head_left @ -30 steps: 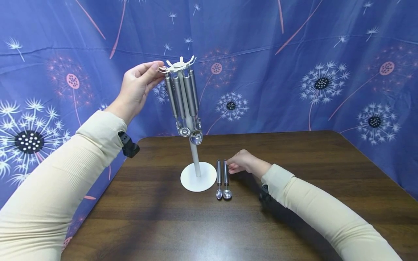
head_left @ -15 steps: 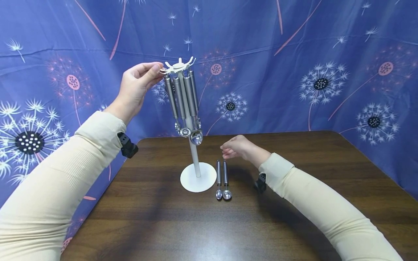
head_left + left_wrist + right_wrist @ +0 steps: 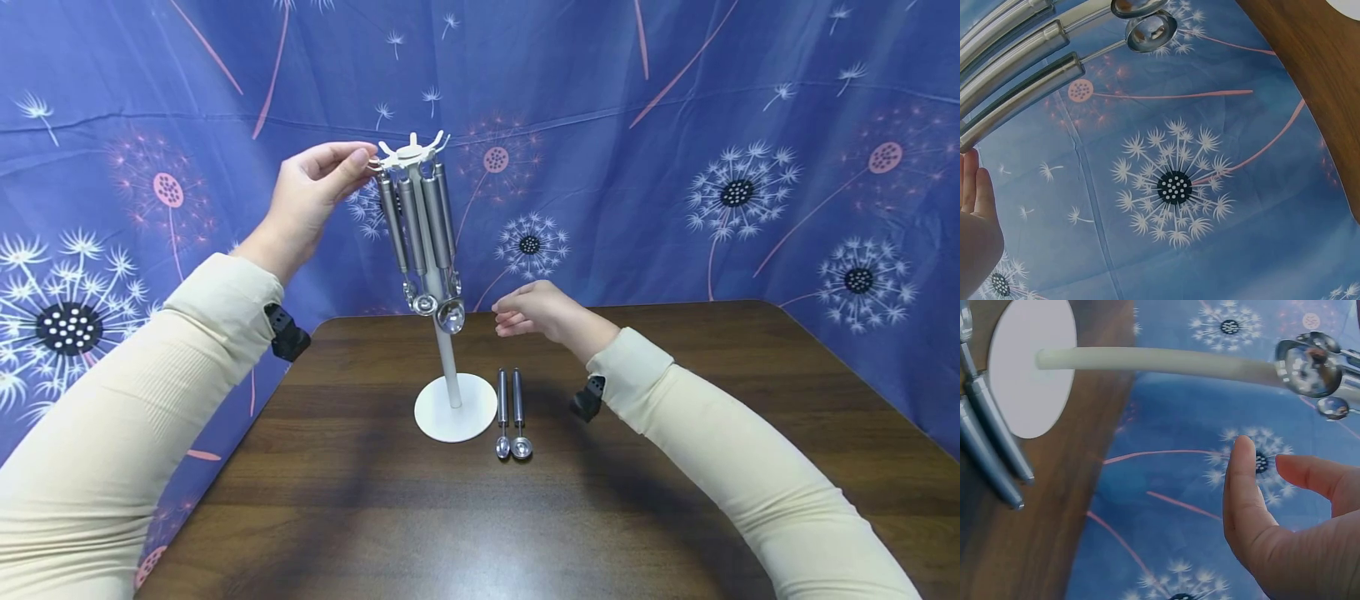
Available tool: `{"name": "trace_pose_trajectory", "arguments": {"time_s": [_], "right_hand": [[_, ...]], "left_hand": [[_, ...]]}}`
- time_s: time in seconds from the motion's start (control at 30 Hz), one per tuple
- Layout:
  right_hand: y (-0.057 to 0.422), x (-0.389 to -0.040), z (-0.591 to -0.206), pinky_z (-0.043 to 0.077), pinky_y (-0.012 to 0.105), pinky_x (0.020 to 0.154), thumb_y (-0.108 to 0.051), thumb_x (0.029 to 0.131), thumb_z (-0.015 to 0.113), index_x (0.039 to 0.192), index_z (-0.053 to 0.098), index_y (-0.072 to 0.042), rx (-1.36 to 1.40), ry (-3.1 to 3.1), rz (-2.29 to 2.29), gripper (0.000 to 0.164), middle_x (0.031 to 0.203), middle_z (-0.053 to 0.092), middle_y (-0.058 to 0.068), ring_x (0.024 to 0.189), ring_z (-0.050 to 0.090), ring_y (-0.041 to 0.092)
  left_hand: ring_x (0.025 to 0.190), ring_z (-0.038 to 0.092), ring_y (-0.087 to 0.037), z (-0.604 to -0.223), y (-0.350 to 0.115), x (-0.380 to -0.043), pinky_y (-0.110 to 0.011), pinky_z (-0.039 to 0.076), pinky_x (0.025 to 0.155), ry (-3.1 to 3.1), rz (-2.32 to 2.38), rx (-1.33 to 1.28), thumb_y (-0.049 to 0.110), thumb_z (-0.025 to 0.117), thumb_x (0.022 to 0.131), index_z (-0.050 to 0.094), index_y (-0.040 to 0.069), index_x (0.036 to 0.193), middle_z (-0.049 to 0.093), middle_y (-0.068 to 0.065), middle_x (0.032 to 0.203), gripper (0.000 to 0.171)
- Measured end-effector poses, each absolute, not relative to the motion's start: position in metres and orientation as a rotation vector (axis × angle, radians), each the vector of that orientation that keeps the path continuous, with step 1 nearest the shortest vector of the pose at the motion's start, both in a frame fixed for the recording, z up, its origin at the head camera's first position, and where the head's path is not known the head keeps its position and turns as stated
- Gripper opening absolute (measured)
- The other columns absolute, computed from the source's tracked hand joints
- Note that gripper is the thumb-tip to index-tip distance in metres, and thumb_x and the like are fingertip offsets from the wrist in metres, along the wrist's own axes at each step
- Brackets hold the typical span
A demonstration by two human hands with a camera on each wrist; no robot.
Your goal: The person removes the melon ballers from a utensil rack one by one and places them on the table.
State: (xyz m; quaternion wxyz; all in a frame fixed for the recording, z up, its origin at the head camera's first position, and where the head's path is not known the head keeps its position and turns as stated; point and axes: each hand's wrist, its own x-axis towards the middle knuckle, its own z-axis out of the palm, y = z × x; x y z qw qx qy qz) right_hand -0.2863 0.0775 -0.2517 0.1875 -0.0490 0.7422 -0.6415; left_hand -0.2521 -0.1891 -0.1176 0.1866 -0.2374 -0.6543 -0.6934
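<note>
My left hand (image 3: 311,196) pinches a hook at the left of the top of a white hanging stand (image 3: 411,153). Several steel scoops (image 3: 432,218) with thick handles hang from the hooks, bowls downward. In the left wrist view, the fingers (image 3: 984,194) are at the handle end of one hanging scoop (image 3: 1029,97). My right hand (image 3: 546,310) is raised right of the stand, thumb and fingers apart with nothing between them, as the right wrist view also shows. Below it, two more steel scoops, an oval one (image 3: 502,400) and a round one (image 3: 518,400), lie side by side.
The stand's round white base (image 3: 468,421) rests on a dark wooden table (image 3: 360,517), close left of the lying scoops. Behind the table hangs a blue cloth (image 3: 615,208) with a dandelion print. Each wrist wears a small black camera (image 3: 287,332).
My right hand has risen away from the handle of the round scoop on the table and moved slightly left. My left hand stays at the stand's top. The lying scoops have not moved.
</note>
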Motion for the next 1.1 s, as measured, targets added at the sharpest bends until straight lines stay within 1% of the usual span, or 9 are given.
{"name": "trace_pose_trajectory", "arguments": {"time_s": [0.17, 0.3, 0.37, 0.43, 0.5, 0.57, 0.67, 0.8, 1.1], "right_hand": [[0.073, -0.283, -0.238, 0.060, 0.031, 0.084, -0.005, 0.097, 0.055, 0.125, 0.052, 0.012, -0.181, 2.097, -1.813, 0.033, 0.100, 0.060, 0.017, 0.073, 0.068, 0.018], [0.068, -0.280, -0.227, 0.061, 0.029, 0.082, -0.005, 0.098, 0.055, 0.126, 0.053, 0.010, -0.197, 2.095, -1.847, 0.032, 0.103, 0.060, 0.017, 0.073, 0.067, 0.017], [0.065, -0.279, -0.221, 0.060, 0.030, 0.085, -0.005, 0.097, 0.056, 0.127, 0.054, 0.010, -0.214, 2.089, -1.888, 0.033, 0.107, 0.061, 0.019, 0.076, 0.067, 0.017], [0.063, -0.279, -0.216, 0.058, 0.031, 0.090, -0.005, 0.097, 0.056, 0.128, 0.054, 0.009, -0.261, 2.094, -1.928, 0.034, 0.115, 0.061, 0.023, 0.083, 0.068, 0.019], [0.061, -0.279, -0.212, 0.056, 0.033, 0.096, -0.007, 0.097, 0.057, 0.130, 0.054, 0.007, -0.349, 2.110, -1.956, 0.035, 0.125, 0.059, 0.025, 0.095, 0.068, 0.022], [0.060, -0.278, -0.208, 0.052, 0.034, 0.102, -0.009, 0.098, 0.056, 0.132, 0.053, 0.005, -0.469, 2.137, -1.959, 0.036, 0.132, 0.057, 0.024, 0.109, 0.064, 0.025], [0.057, -0.277, -0.203, 0.047, 0.035, 0.107, -0.012, 0.100, 0.053, 0.134, 0.053, 0.000, -0.619, 2.186, -1.947, 0.036, 0.132, 0.058, 0.018, 0.121, 0.058, 0.025], [0.050, -0.276, -0.199, 0.047, 0.032, 0.106, -0.016, 0.102, 0.050, 0.136, 0.053, -0.005, -0.718, 2.204, -1.961, 0.036, 0.130, 0.059, 0.014, 0.121, 0.057, 0.023], [0.041, -0.278, -0.195, 0.049, 0.028, 0.103, -0.011, 0.102, 0.048, 0.137, 0.052, -0.004, -0.877, 2.131, -2.089, 0.036, 0.131, 0.060, 0.015, 0.114, 0.061, 0.023]], "left_hand": [[0.093, 0.067, -0.009, -0.117, -0.190, -0.251, -0.023, 0.051, 0.099, -1.890, -1.895, -0.665, 0.012, 0.068, 0.091, 0.065, -0.005, 0.115, 0.072, 0.001, 0.100, 0.029], [0.093, 0.067, -0.008, -0.117, -0.190, -0.251, -0.022, 0.051, 0.099, -1.916, -1.855, -0.665, 0.012, 0.068, 0.091, 0.064, -0.007, 0.117, 0.072, 0.003, 0.099, 0.032], [0.094, 0.067, -0.008, -0.116, -0.190, -0.250, -0.022, 0.051, 0.099, -1.932, -1.834, -0.663, 0.013, 0.068, 0.091, 0.064, -0.007, 0.117, 0.072, 0.003, 0.100, 0.033], [0.095, 0.066, -0.009, -0.115, -0.190, -0.250, -0.022, 0.051, 0.100, -1.951, -1.811, -0.660, 0.013, 0.068, 0.091, 0.064, -0.007, 0.117, 0.072, 0.001, 0.103, 0.033], [0.097, 0.066, -0.009, -0.115, -0.191, -0.250, -0.022, 0.050, 0.100, -1.971, -1.789, -0.651, 0.015, 0.068, 0.091, 0.065, -0.006, 0.117, 0.071, -0.002, 0.107, 0.033], [0.098, 0.066, -0.009, -0.115, -0.191, -0.249, -0.022, 0.050, 0.101, -1.982, -1.777, -0.647, 0.016, 0.069, 0.091, 0.065, -0.005, 0.117, 0.071, -0.004, 0.110, 0.034], [0.099, 0.066, -0.009, -0.115, -0.192, -0.249, -0.023, 0.050, 0.101, -1.986, -1.773, -0.653, 0.016, 0.068, 0.091, 0.065, -0.005, 0.118, 0.071, -0.002, 0.108, 0.034], [0.098, 0.066, -0.009, -0.117, -0.193, -0.250, -0.023, 0.049, 0.102, -1.971, -1.790, -0.680, 0.015, 0.066, 0.093, 0.064, -0.007, 0.119, 0.072, 0.003, 0.102, 0.034], [0.096, 0.067, -0.009, -0.118, -0.193, -0.251, -0.026, 0.049, 0.103, -1.940, -1.811, -0.713, 0.014, 0.065, 0.094, 0.065, -0.005, 0.118, 0.072, 0.002, 0.100, 0.031]]}}
